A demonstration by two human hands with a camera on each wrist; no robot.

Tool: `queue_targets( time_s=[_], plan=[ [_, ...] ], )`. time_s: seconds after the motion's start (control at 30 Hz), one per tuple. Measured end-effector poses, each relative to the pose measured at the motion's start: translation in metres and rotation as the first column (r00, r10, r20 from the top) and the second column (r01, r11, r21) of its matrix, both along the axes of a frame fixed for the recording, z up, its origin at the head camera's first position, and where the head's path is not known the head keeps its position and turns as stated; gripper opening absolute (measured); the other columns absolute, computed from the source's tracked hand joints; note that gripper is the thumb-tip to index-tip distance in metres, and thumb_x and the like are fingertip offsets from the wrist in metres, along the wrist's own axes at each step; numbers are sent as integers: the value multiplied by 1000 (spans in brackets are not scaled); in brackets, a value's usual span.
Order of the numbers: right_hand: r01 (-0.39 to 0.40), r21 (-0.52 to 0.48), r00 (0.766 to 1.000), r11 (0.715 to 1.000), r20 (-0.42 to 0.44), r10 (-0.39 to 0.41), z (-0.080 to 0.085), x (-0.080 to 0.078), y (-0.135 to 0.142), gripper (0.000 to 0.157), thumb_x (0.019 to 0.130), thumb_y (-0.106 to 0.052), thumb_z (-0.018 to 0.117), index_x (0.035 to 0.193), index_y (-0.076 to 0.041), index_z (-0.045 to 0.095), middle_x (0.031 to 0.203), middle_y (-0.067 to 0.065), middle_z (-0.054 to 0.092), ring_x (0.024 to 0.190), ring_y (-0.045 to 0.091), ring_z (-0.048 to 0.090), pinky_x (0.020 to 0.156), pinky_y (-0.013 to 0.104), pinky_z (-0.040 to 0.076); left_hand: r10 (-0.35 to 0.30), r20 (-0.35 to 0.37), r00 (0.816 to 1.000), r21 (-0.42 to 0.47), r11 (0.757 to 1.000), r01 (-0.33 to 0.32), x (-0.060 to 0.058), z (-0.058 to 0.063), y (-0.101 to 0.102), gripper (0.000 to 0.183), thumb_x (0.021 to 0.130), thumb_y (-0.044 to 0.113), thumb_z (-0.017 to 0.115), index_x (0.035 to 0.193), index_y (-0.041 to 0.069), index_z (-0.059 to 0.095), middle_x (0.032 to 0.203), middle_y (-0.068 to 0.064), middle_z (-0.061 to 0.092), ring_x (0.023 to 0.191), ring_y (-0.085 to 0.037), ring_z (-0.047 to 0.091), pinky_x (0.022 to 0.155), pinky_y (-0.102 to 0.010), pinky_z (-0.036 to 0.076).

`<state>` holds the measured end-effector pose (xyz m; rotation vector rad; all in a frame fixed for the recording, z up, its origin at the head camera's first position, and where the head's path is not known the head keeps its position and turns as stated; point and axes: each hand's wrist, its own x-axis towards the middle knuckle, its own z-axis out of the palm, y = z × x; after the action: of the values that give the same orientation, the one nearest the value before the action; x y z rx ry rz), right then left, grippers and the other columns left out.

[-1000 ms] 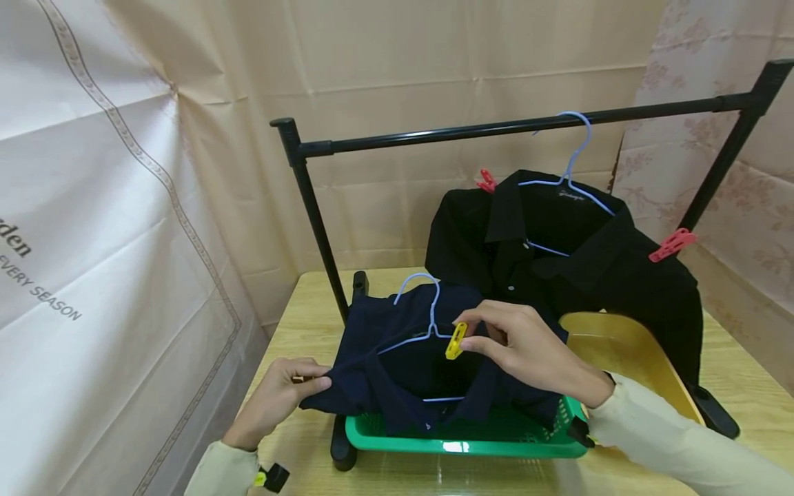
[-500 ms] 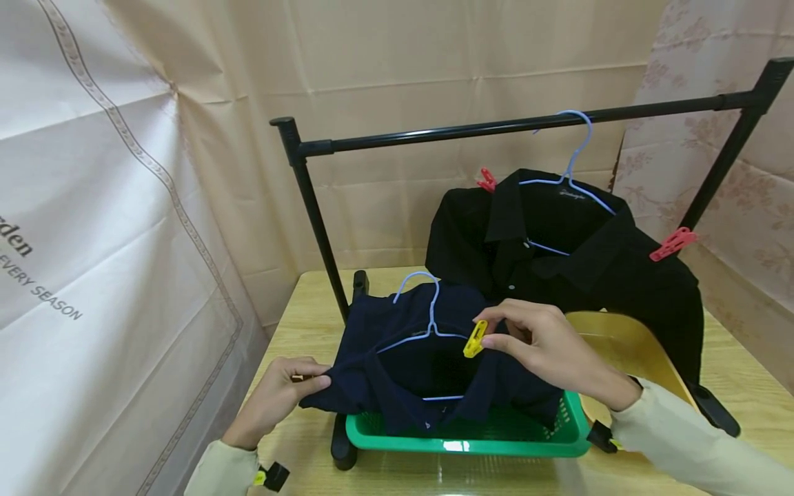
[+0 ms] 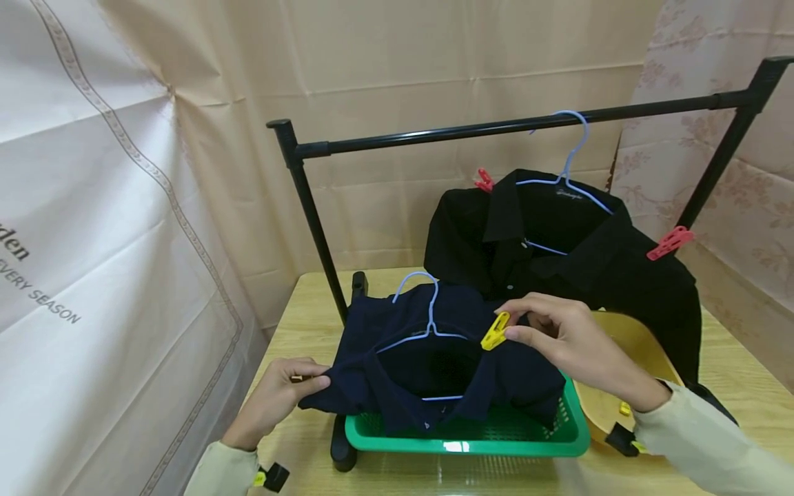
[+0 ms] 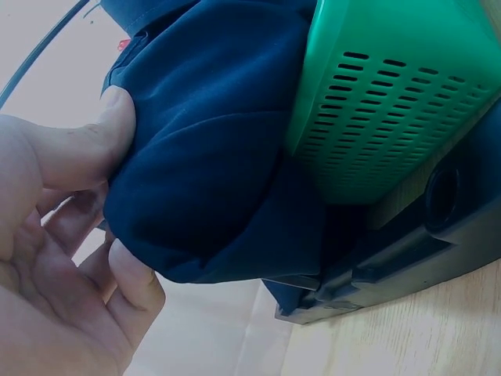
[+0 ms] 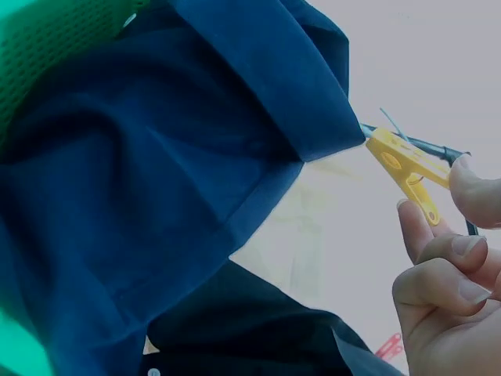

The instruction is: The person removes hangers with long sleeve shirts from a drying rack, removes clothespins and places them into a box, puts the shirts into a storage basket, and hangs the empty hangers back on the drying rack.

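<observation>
A navy shirt (image 3: 397, 386) lies over a green basket (image 3: 459, 446), with a light-blue hanger (image 3: 431, 303) inside its collar. At the shirt's left shoulder edge, my left hand (image 3: 279, 396) pinches the fabric between thumb and fingers; the left wrist view shows the thumb (image 4: 117, 117) on the cloth. My right hand (image 3: 564, 337) pinches a yellow clothespin (image 3: 495, 332) above the right side of the shirt. In the right wrist view, the clothespin (image 5: 407, 168) appears near the collar's tip; whether they touch I cannot tell.
Behind, a black shirt (image 3: 558, 269) hangs from a black rack (image 3: 434, 131) on another blue hanger, with red clothespins (image 3: 671, 242) at its shoulders. A yellow tray (image 3: 633, 344) with a yellow clothespin (image 3: 624, 408) stands right of the basket, partly under my right forearm.
My right hand has moved right and slightly up with the yellow clothespin, from the collar opening toward the right shoulder. The left hand still holds the shirt edge in the same place.
</observation>
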<state>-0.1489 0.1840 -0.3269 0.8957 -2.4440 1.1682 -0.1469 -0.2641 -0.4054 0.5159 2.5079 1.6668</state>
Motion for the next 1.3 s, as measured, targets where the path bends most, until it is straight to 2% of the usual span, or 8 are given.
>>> queue_targets(
  time_s=[0.23, 0.47, 0.63, 0.77, 0.93, 1.13, 1.3],
  plan=[
    [30, -16, 999, 999, 13, -29, -1, 2, 13, 31, 88, -8, 68, 115, -23, 65, 81, -6, 58, 52, 9, 44, 43, 24, 35, -7, 3, 1000, 9, 1000, 7, 0, 0, -1, 21, 86, 24, 70, 104, 14, 76, 93, -7, 70, 89, -26, 65, 75, -35, 53],
    [61, -24, 998, 998, 17, -60, -6, 3, 24, 30, 88, -5, 67, 115, -18, 66, 91, -4, 63, 58, 10, 50, 47, 24, 37, 18, 42, 999, -14, 1000, -17, 0, 1, -1, 21, 85, 26, 71, 104, 17, 76, 91, -8, 68, 81, -23, 60, 67, -31, 49],
    [101, -23, 994, 995, 50, -100, -10, 4, 34, 27, 89, -10, 67, 114, -20, 66, 91, -6, 65, 58, 11, 54, 47, 25, 41, 23, 50, 998, -15, 1000, -22, 0, 2, 0, 19, 86, 23, 70, 104, 17, 76, 93, -8, 69, 84, -24, 61, 70, -31, 50],
    [162, 5, 985, 987, 57, -162, -12, 4, 41, 25, 89, -15, 68, 113, -23, 67, 91, -10, 65, 63, 11, 57, 50, 25, 44, 13, 25, 1000, -2, 1000, -13, -3, -2, -1, 21, 86, 25, 70, 103, 15, 76, 92, -8, 69, 86, -25, 64, 72, -33, 52],
    [241, 54, 969, 969, 44, -243, -16, 6, 52, 24, 89, -18, 68, 113, -23, 68, 90, -9, 65, 64, 11, 54, 50, 24, 40, 11, 20, 1000, 4, 1000, -11, -4, -1, -1, 21, 85, 26, 71, 102, 14, 76, 91, -8, 70, 86, -26, 65, 72, -34, 52],
    [287, 95, 952, 953, 81, -295, -25, 7, 67, 25, 91, -23, 66, 116, -22, 66, 93, -6, 65, 66, 11, 55, 53, 22, 43, 25, 54, 998, -22, 999, -24, -2, 2, 0, 21, 85, 28, 70, 102, 17, 76, 94, -7, 69, 88, -25, 63, 73, -33, 51],
    [317, 110, 939, 942, 101, -328, -31, 7, 78, 26, 91, -26, 66, 117, -23, 66, 97, -4, 66, 70, 10, 58, 56, 22, 45, 16, 49, 999, -32, 999, -15, -1, 2, 0, 21, 86, 26, 70, 104, 17, 76, 93, -8, 68, 84, -24, 61, 70, -32, 50]
  ],
)
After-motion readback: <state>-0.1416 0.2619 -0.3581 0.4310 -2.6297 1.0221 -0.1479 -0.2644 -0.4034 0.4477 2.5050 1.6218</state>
